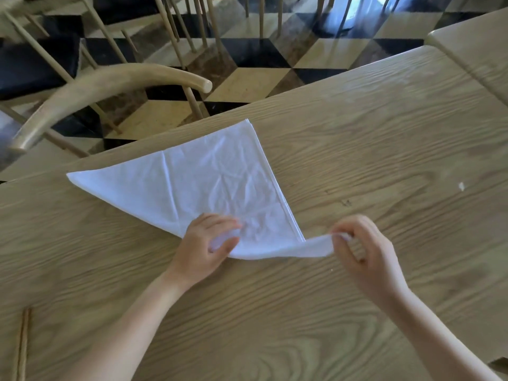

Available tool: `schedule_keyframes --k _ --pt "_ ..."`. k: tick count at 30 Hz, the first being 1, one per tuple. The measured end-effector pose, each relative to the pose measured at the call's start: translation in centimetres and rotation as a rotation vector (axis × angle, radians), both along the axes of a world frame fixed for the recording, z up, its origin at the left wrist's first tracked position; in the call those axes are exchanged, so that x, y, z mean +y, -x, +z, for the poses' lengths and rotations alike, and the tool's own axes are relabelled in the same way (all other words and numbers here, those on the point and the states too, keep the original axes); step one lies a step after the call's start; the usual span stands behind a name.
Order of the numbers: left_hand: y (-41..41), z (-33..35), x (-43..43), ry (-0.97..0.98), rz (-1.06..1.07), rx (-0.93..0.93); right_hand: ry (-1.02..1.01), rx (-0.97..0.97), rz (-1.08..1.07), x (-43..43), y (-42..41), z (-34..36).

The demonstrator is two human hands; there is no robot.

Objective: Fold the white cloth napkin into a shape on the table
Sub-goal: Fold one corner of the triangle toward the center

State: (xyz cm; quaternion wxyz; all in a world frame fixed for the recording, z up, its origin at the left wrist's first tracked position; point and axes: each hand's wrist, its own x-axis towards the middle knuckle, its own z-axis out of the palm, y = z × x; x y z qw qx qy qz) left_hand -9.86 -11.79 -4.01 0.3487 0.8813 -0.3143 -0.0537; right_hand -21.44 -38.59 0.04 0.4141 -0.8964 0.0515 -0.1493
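The white cloth napkin [209,182] lies on the wooden table [384,149] folded into a triangle, one point far up, one point at the left. Its near corner is lifted off the table and pulled to the right. My right hand [362,257] pinches that corner's tip between thumb and fingers. My left hand [206,248] rests on the napkin's near edge, fingers curled over the cloth and thumb under the fold, holding it down.
A wooden chair [110,83] with a curved back stands at the table's far left edge. A second table [475,50] adjoins at the far right. Thin wooden sticks [24,342] lie near the left front. A small white scrap [461,186] lies on the table's right.
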Motion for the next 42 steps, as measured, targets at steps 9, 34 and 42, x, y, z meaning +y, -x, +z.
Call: schedule_keyframes --k 9,34,42 --pt "-0.9 0.0 0.4 0.082 0.108 0.050 -0.158 0.127 -0.078 1.1 -15.1 0.3" --pt "1.1 -0.3 1.6 -0.120 0.676 0.012 0.011 0.220 -0.183 6.2 -27.9 -4.2" --pt "0.9 -0.6 0.2 -0.240 0.368 -0.220 0.237 0.062 -0.136 7.3 -25.5 -2.7"
